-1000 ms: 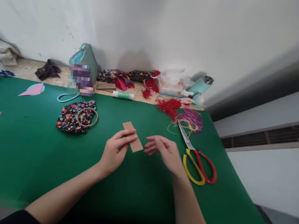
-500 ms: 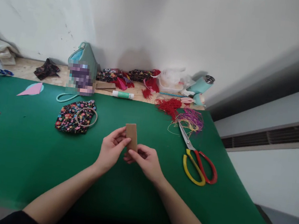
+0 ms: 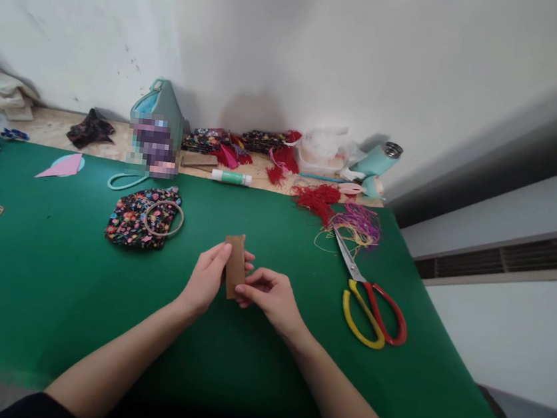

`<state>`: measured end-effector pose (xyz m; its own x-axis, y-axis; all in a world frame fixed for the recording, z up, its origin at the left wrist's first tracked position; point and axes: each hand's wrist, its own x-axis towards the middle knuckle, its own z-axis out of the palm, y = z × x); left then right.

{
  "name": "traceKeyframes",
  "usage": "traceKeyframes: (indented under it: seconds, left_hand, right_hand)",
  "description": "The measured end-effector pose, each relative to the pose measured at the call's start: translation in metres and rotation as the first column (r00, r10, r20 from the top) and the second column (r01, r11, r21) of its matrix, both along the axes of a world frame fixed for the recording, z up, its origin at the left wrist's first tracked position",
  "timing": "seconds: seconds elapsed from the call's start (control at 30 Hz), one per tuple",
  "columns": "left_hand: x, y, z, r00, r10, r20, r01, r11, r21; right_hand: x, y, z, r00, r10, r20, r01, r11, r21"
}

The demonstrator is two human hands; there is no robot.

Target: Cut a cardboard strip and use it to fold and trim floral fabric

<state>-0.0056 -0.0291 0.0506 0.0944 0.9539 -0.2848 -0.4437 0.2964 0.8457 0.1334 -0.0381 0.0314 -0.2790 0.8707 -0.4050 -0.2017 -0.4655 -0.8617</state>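
Observation:
A small brown cardboard strip [image 3: 235, 270] is held upright above the green table mat [image 3: 144, 328]. My left hand [image 3: 206, 274] grips its left edge with the thumb in front; the fingers pass behind and show at its right side. My right hand [image 3: 268, 296] pinches the strip's lower right edge between thumb and fingers. To the left of my hands lies a folded black floral cloth [image 3: 129, 215] with a thin ring [image 3: 181, 223] on top. Scissors [image 3: 364, 292] with one yellow and one red handle rest on the mat to the right.
Behind the mat stand a glue stick [image 3: 232, 177], lying flat, a teal pouch [image 3: 174, 110], and a teal bottle [image 3: 382, 158]. Red threads [image 3: 316, 200] and purple-yellow threads [image 3: 360, 225] lie near the scissors' tips. Pink paper [image 3: 66, 166] sits at the left. A wall rises behind.
The cardboard strip has shifted slightly left and down. My left fingers now reach behind it to its right side, and my right hand has moved to its lower corner.

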Motion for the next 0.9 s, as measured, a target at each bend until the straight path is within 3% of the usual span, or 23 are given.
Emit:
traceKeyframes:
  seconds: [0.43,0.67,0.9]
  left_hand:
    - [-0.0033,0.0062,0.0035,0.998,0.058,-0.011,-0.058,0.998,-0.005]
    - [0.003,0.0021,-0.0022,0.986,-0.142,-0.087,0.145,0.989,0.026]
    - [0.0015,0.0002,-0.0016,0.984,-0.081,-0.159,0.084,0.996,0.014]
  right_hand:
    - [0.0054,0.0005,-0.0045,0.993,0.031,-0.118,-0.033,0.999,-0.016]
    - [0.0076,0.003,-0.0023,0.987,-0.124,-0.102,0.121,0.992,-0.039]
    - [0.006,0.0022,-0.0032,0.994,-0.094,-0.051,0.095,0.995,0.031]
